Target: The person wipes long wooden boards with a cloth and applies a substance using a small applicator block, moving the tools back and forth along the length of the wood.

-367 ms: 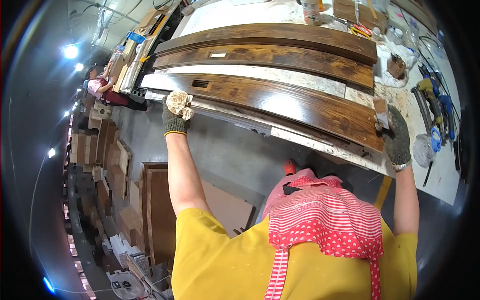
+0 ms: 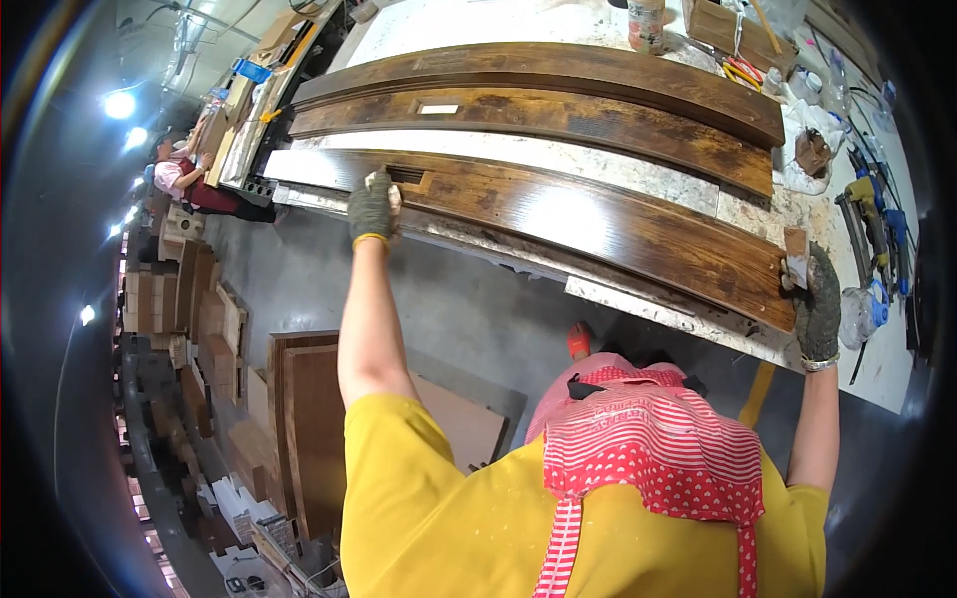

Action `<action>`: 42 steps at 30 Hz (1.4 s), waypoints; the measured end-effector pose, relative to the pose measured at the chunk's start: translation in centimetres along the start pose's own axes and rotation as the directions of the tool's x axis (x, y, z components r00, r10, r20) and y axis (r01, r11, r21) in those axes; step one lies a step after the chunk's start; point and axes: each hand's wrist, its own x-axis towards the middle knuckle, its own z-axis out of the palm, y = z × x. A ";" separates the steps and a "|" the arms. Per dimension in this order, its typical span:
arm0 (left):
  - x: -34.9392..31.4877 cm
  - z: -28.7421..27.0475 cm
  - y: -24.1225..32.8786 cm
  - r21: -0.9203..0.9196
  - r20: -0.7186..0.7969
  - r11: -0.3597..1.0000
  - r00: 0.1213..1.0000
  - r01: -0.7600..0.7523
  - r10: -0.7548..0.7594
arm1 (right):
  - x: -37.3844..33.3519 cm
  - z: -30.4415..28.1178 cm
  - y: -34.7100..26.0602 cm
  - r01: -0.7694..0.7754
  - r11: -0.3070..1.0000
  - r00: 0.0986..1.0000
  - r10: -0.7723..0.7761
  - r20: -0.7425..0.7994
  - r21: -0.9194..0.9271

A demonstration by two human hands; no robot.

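Observation:
A long dark-brown stained wooden board lies along the near edge of the table, with a rectangular slot toward its left end. My left hand, in a dark knit glove, is closed at the board's near edge beside the slot. A crumpled pale rag shows at its side, mostly hidden by the glove. At the board's right end is my gloved right hand, fingers bent around a small flat brown-and-white piece; its exact kind is unclear.
Two more brown boards lie behind on the white table. To the right are blue-handled tools, a plastic bottle and a can. Brown panels stand on the floor at left. Another person works at the far left.
My left hand has turned over, bringing the rag from the front of the glove to its side, close by the slot. My right hand keeps its place at the board's end. The view has shifted slightly.

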 end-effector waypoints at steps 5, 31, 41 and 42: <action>-5.8 1.0 5.4 -0.027 0.205 0.968 0.946 -0.249 0.249 | 0.1 -0.1 -0.3 0.005 1.000 1.000 -0.005 0.006 -0.021; -11.5 3.0 18.5 -0.148 0.509 0.960 0.813 -0.239 0.281 | 0.2 0.7 -1.3 0.119 0.993 0.985 -0.118 0.125 -0.001; -26.5 12.1 24.9 -0.274 0.369 0.720 0.621 -0.638 0.691 | 1.3 -0.2 0.9 -0.080 0.890 0.990 0.017 0.141 0.449; -28.7 12.4 27.4 -0.297 0.286 0.603 0.534 -0.740 0.796 | 1.4 -0.5 1.2 -0.146 0.773 0.979 0.021 0.205 0.618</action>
